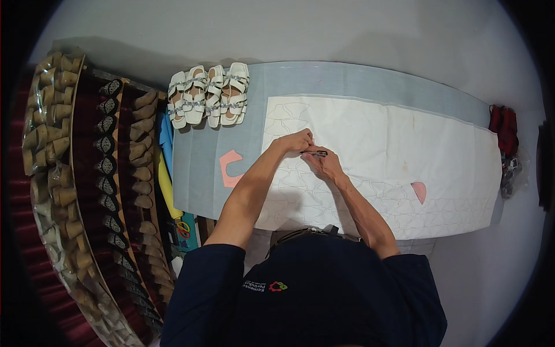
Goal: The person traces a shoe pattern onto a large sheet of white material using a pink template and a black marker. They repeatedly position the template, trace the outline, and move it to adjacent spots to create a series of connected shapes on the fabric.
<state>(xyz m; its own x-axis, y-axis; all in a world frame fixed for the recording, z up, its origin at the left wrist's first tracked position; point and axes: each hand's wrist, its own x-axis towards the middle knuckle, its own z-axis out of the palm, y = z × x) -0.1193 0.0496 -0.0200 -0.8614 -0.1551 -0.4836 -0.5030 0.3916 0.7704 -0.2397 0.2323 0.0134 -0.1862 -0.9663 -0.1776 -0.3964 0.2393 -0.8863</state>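
A large white sheet [376, 139] lies over the table, covered in drawn curved outlines along its left and near parts. Near its left side my two hands work close together. My right hand [327, 166] is closed around a slim dark pen [315, 152], whose tip is hidden by the fingers. Just beyond and to the left, my left hand [296, 141] has its fingers bent and pressed together on the sheet. A sliver of pink shows by its fingertips, but what the fingers hold is mostly covered.
A pink cut-out template [230, 165] lies on the grey tabletop [202, 150]; a pink half-round piece [418, 192] rests on the sheet. White sandals [215, 95] stand at the back left. Shelves of wooden shoe lasts [58, 110] fill the left. Scissors [183, 230] sit beside the table.
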